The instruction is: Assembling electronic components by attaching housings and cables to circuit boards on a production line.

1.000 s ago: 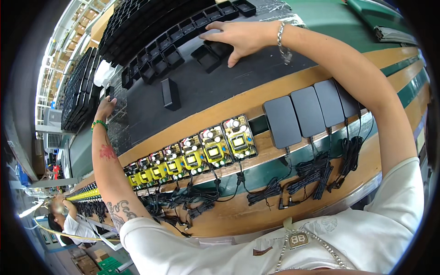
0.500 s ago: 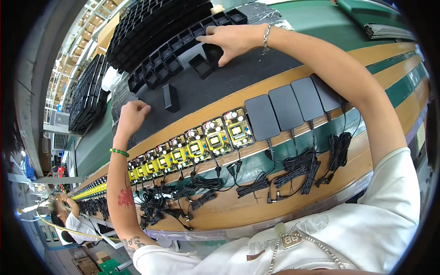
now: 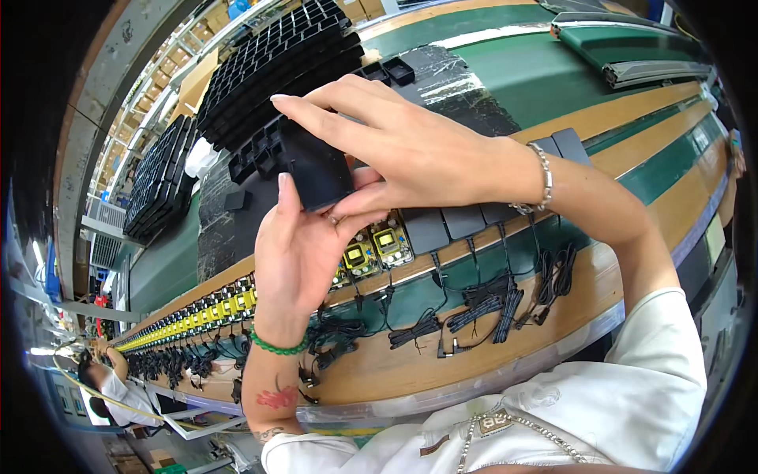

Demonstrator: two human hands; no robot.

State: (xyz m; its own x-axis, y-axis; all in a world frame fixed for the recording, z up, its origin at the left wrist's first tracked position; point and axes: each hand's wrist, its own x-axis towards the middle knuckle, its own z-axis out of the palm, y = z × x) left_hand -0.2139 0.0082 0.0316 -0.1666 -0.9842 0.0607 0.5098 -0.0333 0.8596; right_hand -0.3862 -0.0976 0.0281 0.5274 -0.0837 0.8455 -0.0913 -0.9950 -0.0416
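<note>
Raised above the mat, a black plastic adapter shell (image 3: 314, 162) is held between both hands. My left hand (image 3: 296, 249) cups it from below, thumb against its near left side. Over its right side arches my right hand (image 3: 430, 154), thumb underneath and fingers along the upper edge. The shell's inside is turned from view. Just below the hands runs a row of circuit boards (image 3: 388, 241) with yellow transformers, partly hidden by my left hand. Beside it, closed black adapters (image 3: 466, 223) lie in line, their bundled cords (image 3: 485, 304) hanging toward me.
More black shells (image 3: 257, 158) stand on the dark mat (image 3: 225, 229) behind my hands, with a small black piece (image 3: 235, 200) nearby. Stacked black trays (image 3: 264, 59) rise at the back, others (image 3: 158, 174) at left. Far left, another person (image 3: 118, 387) sits along the line.
My right hand has come back from the shells on the mat with one in its grip. My left hand has moved right and up to meet it, and both now hold the shell.
</note>
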